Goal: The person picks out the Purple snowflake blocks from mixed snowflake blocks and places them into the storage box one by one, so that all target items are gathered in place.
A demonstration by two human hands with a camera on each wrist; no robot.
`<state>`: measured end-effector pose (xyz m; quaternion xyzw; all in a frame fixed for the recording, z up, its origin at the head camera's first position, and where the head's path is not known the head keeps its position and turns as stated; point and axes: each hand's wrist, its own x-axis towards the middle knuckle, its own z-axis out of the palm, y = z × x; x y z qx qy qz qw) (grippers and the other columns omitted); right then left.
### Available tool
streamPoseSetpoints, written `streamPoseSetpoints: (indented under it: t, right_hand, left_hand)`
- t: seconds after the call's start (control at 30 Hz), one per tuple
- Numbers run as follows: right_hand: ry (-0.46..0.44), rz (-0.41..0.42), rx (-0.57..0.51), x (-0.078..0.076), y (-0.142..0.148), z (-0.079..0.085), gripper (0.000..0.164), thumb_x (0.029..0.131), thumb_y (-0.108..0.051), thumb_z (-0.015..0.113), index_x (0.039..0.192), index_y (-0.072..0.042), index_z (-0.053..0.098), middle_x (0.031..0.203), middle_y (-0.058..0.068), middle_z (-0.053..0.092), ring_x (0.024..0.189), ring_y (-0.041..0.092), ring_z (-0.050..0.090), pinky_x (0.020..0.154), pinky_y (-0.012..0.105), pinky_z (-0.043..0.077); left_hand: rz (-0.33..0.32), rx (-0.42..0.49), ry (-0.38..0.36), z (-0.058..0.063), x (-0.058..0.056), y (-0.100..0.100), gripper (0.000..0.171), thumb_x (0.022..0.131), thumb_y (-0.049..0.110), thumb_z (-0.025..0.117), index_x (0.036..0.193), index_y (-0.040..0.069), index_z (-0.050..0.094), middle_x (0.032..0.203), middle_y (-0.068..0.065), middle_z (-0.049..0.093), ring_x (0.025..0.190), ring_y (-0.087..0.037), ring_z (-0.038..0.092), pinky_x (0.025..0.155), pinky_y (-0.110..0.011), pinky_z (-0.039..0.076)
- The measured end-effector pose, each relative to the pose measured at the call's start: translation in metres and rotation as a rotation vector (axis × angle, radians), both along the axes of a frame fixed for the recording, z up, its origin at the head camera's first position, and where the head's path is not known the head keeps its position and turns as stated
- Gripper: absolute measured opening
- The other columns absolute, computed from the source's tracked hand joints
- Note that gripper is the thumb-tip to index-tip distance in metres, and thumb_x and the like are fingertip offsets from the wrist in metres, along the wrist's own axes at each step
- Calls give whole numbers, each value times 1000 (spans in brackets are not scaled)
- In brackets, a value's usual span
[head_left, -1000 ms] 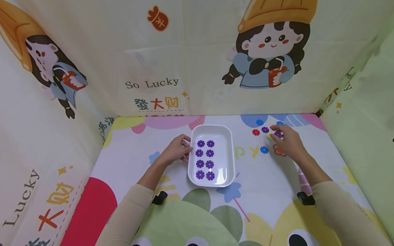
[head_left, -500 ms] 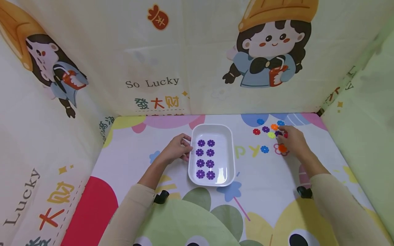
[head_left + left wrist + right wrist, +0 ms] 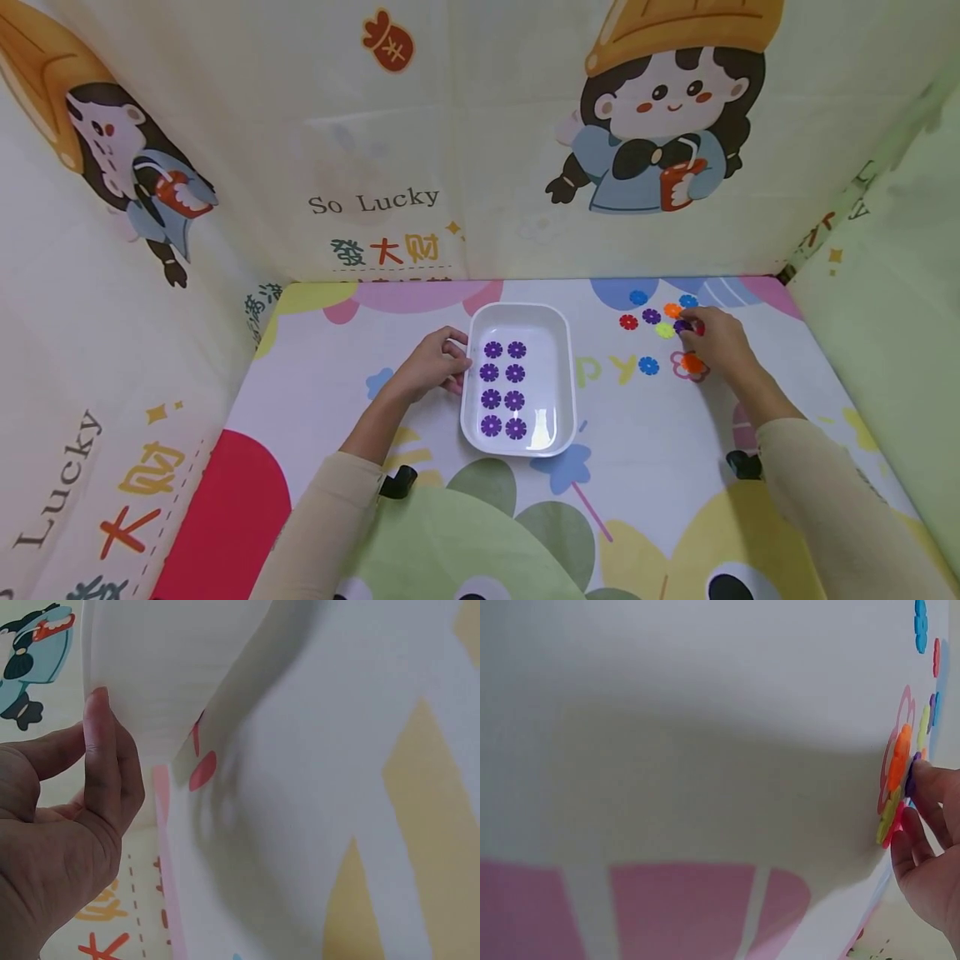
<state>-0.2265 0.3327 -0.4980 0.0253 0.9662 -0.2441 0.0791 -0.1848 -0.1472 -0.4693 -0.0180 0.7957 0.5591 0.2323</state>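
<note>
In the head view, a white tray (image 3: 557, 350) lies on the printed tablecloth, with purple snowflake discs (image 3: 514, 401) in two columns on its left side. My left hand (image 3: 433, 363) holds the tray's left rim; the left wrist view shows its fingers (image 3: 101, 750) against the tray's outer wall (image 3: 157, 682). To the right of the tray, my right hand (image 3: 716, 337) is at a group of loose discs. Its thumb and fingertips pinch a purple snowflake disc (image 3: 912, 777), partly hidden by them. A red disc (image 3: 700, 329) shows beneath the fingers.
Loose around the right hand lie blue (image 3: 648, 366), red (image 3: 628, 322), yellow (image 3: 664, 331) and orange (image 3: 692, 363) discs, and another purple disc (image 3: 652, 316). Behind the table's far edge stands a printed cloth wall (image 3: 495, 183), with more cloth at both sides.
My right hand has shifted slightly right, uncovering the orange discs and the yellow one, and its fingertips have come to the purple disc. The left hand stays at the tray.
</note>
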Motion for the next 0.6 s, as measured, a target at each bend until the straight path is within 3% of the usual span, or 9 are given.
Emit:
streamPoseSetpoints:
  t: [0.23,0.6]
  right_hand:
    - [24,-3,-7,-1,2,-2,43,99,-9,67,139,2,56,138,33,47,130,56,41,106,70,47]
    - [55,-17,-40,1,5,-2,36,99,-11,70,129,4,58,126,31,49,116,49,49,97,63,57]
  left_hand:
    - [1,-4,4,-1,1,1,38,99,5,67,133,6,51,102,-14,59,68,-20,66,61,-38,67]
    - [4,-26,9,1,1,2,39,99,7,68,134,8,52,103,-13,59,68,-20,66,62,-40,67]
